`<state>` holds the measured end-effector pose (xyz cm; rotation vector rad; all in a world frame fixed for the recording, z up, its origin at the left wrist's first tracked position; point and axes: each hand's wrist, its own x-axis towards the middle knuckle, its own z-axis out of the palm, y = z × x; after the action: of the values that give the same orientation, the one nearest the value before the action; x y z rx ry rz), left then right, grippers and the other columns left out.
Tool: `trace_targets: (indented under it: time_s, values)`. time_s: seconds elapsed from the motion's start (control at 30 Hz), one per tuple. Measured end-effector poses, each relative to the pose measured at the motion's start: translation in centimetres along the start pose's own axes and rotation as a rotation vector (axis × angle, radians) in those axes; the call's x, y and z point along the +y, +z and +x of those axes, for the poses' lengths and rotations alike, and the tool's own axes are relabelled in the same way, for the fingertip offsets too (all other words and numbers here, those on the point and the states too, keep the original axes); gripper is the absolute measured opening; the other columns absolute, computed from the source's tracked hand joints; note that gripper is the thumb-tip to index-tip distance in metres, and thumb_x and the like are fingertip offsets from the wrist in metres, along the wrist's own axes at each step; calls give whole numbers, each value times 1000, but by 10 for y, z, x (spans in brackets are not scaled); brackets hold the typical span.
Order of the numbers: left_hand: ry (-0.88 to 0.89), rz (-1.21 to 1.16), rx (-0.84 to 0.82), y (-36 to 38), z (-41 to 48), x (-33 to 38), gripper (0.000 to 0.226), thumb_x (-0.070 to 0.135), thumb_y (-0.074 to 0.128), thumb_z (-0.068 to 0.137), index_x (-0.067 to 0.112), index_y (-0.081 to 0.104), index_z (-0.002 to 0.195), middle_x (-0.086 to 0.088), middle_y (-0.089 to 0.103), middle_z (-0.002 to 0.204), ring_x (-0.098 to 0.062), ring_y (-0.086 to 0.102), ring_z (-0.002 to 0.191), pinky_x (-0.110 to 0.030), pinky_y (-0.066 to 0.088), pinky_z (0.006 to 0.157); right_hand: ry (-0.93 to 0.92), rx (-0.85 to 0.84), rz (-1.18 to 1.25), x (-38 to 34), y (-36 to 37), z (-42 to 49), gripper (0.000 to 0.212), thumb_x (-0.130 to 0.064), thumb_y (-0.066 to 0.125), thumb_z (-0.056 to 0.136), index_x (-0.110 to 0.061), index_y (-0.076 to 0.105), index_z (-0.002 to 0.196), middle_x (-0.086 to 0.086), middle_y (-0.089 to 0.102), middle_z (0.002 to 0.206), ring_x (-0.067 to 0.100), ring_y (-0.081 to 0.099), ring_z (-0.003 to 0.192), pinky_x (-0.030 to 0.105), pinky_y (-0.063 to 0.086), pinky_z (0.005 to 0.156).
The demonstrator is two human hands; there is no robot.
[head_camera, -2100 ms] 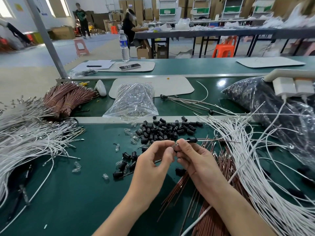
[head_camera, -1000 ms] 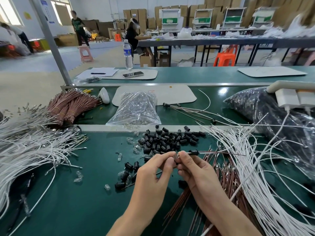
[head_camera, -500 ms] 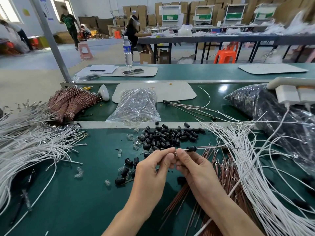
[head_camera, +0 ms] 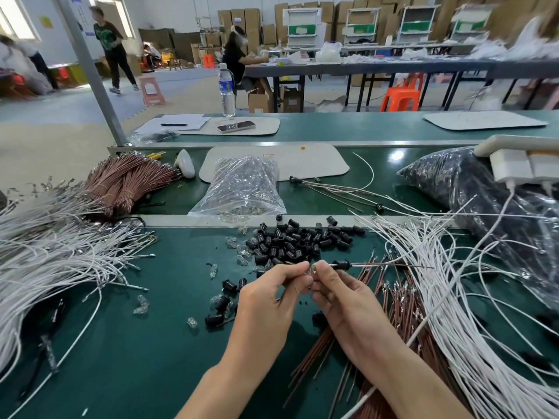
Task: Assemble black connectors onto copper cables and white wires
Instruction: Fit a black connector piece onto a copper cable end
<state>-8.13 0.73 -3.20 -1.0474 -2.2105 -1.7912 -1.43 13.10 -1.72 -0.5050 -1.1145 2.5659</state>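
Note:
My left hand (head_camera: 269,294) and my right hand (head_camera: 341,294) meet fingertip to fingertip above the green table (head_camera: 127,343). My right hand pinches a thin wire pair (head_camera: 387,264) that runs off to the right, with a black connector (head_camera: 340,264) threaded on it just past my fingers. My left hand pinches a small clear piece at the wire's end, mostly hidden by my fingertips. A pile of loose black connectors (head_camera: 299,240) lies just beyond my hands. Copper cables (head_camera: 390,309) lie under my right forearm, and white wires (head_camera: 453,297) spread to their right.
A big heap of white wires (head_camera: 51,255) fills the left side, with bundled copper cables (head_camera: 127,179) behind it. A clear bag of small clear parts (head_camera: 242,189) sits behind the connector pile. A dark plastic bag (head_camera: 484,201) lies at the right. Finished leads (head_camera: 332,189) rest mid-table.
My hands have stayed together at the wire's end, with only small finger shifts. The black connector remains on the wire just right of my fingers. A person in the background walked right.

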Motion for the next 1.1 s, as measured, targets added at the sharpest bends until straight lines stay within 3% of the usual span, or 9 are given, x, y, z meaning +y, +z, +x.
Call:
trace_targets:
  time_s: [0.1, 0.27, 0.5, 0.87, 1.1]
  values:
    - [14, 18, 8, 0, 0, -2, 25, 21, 70, 90, 25, 73, 115, 25, 72, 107, 5, 70, 96, -11, 52, 85, 6, -10, 14, 2, 0, 1, 19, -27, 83, 66, -12, 82, 78, 5, 73, 77, 10, 70, 68, 18, 57, 63]
    - [103, 133, -15, -2, -1, 3, 22, 24, 68, 93, 33, 67, 114, 23, 70, 104, 4, 67, 98, -8, 49, 83, -6, -40, -29, 4, -2, 0, 23, -29, 83, 71, -12, 82, 85, 8, 74, 85, 12, 72, 78, 19, 57, 69]
    - [236, 335, -52, -11, 2, 5, 11, 29, 61, 96, 26, 59, 106, 15, 63, 96, -4, 62, 90, -20, 50, 79, 5, -71, -105, 2, 0, -1, 25, -33, 83, 70, -12, 82, 83, 8, 73, 81, 11, 69, 71, 17, 56, 66]
    - [205, 333, -69, -14, 2, 5, 11, 20, 68, 94, 21, 64, 104, 14, 62, 94, -6, 62, 89, -23, 50, 79, 1, -32, -171, -3, 0, -3, 29, -31, 81, 68, -7, 81, 84, 12, 71, 84, 12, 67, 70, 18, 57, 63]
    - [228, 396, -53, -14, 3, 6, 12, 26, 65, 94, 20, 66, 104, 14, 63, 94, -7, 61, 88, -27, 50, 79, -35, 4, -204, -3, 0, -3, 29, -32, 81, 65, -9, 82, 83, 11, 70, 82, 11, 66, 70, 17, 56, 64]
